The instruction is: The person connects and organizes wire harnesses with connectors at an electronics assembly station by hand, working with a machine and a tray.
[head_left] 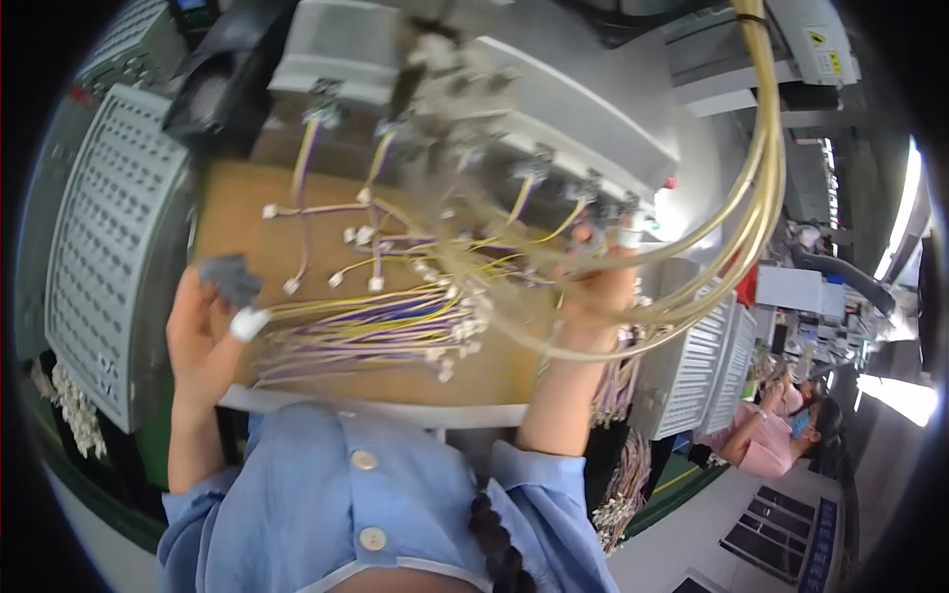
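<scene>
Your left hand [203,331] sits at the left centre of the frame, fingers curled shut around a small dark grey piece [230,278] that pokes out above your thumb; one fingertip wears a white wrap [247,322]. Just right of that hand, a bundle of purple and yellow wires [371,326] with small white connectors fans across the brown board [232,227] in the middle of the frame. Your right hand [598,287] is raised at the right centre, closed on the far ends of the wires and on a sheaf of clear yellowish tubes [761,198] that arcs up to the upper right. Motion blur hides exactly how those fingers wrap. A perforated grey panel [109,257] stands at the far left. At the lower right, another person in a pink top [756,440] works at a separate bench.
</scene>
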{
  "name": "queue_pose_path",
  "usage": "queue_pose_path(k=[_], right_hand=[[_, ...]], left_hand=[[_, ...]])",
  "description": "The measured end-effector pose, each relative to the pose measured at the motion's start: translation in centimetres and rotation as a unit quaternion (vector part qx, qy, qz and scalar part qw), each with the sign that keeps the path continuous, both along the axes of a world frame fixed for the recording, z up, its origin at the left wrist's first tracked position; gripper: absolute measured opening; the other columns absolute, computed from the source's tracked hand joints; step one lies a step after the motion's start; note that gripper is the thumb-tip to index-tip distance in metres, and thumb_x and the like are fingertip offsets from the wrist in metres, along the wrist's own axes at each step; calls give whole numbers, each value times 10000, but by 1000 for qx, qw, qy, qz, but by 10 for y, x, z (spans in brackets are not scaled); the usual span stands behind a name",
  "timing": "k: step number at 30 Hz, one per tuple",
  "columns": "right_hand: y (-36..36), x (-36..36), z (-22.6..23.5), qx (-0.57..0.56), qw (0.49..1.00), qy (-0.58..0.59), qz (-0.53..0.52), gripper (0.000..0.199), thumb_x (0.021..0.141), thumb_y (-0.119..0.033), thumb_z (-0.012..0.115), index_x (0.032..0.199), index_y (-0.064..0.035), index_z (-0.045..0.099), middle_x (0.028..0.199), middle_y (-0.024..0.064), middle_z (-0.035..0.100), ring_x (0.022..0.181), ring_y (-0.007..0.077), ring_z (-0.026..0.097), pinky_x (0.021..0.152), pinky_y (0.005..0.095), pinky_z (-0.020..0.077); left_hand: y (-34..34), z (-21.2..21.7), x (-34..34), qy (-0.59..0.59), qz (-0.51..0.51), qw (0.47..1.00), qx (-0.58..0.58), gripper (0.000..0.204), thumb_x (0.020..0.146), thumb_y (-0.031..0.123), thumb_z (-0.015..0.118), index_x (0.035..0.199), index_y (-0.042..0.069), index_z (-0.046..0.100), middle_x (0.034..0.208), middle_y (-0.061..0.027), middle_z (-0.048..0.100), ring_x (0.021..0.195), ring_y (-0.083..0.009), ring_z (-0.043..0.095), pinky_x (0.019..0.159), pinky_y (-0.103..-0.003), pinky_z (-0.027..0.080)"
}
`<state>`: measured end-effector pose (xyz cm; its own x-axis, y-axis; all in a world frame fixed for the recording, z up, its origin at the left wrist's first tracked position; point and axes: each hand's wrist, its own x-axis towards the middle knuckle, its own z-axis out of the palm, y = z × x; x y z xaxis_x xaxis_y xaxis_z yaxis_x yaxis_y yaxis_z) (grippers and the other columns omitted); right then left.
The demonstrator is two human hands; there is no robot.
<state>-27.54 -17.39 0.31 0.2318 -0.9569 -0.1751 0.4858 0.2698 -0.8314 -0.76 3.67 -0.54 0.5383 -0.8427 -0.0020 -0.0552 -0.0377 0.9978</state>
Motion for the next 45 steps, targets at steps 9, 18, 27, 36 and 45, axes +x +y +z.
queue_pose_path(k=[9, 18, 27, 36, 45], right_hand=[[53, 2, 38, -216, 902, 302, 220, 328, 783, -281, 630, 914, 18, 603, 744, 86, 615, 550, 152, 580, 451, 240, 449], [88, 184, 31, -394, 658, 394, 506, 228, 766, -40, 590, 993, -20, 593, 815, 168, 604, 693, 293, 585, 619, 316, 459], [71, 182, 33, -200, 787, 373, 449, 112, 769, -86, 673, 865, -29, 669, 666, -23, 603, 564, 33, 527, 506, 194, 420], [58, 181, 33, -413, 716, 315, 465, 180, 783, -170, 674, 854, -15, 615, 743, 84, 629, 617, 176, 593, 563, 252, 467], [60, 176, 16, -297, 760, 292, 499, 181, 779, -178, 684, 857, -22, 634, 742, 64, 632, 634, 108, 584, 580, 246, 467]], left_hand=[[38, -8, 50, -455, 5, 888, 67, 288, 663, 22, 618, 949, 50, 598, 877, -82, 561, 816, -287, 541, 696, -355, 448], [34, -26, 58, -704, 65, 679, -197, 141, 568, 161, 602, 706, 157, 570, 850, 6, 514, 816, -183, 527, 696, -348, 415], [129, 4, 145, -598, 199, 632, 450, 404, 708, -55, 516, 1111, -21, 521, 1214, -181, 483, 1151, -395, 398, 975, -448, 330], [241, -44, 175, -440, 199, 761, 433, 507, 777, -57, 509, 1271, 21, 428, 1258, -156, 473, 1183, -304, 415, 968, -375, 343], [83, -6, 101, -15, 98, 995, 17, 434, 830, 151, 571, 1211, -23, 458, 1059, -117, 580, 939, -198, 577, 805, -281, 448]])
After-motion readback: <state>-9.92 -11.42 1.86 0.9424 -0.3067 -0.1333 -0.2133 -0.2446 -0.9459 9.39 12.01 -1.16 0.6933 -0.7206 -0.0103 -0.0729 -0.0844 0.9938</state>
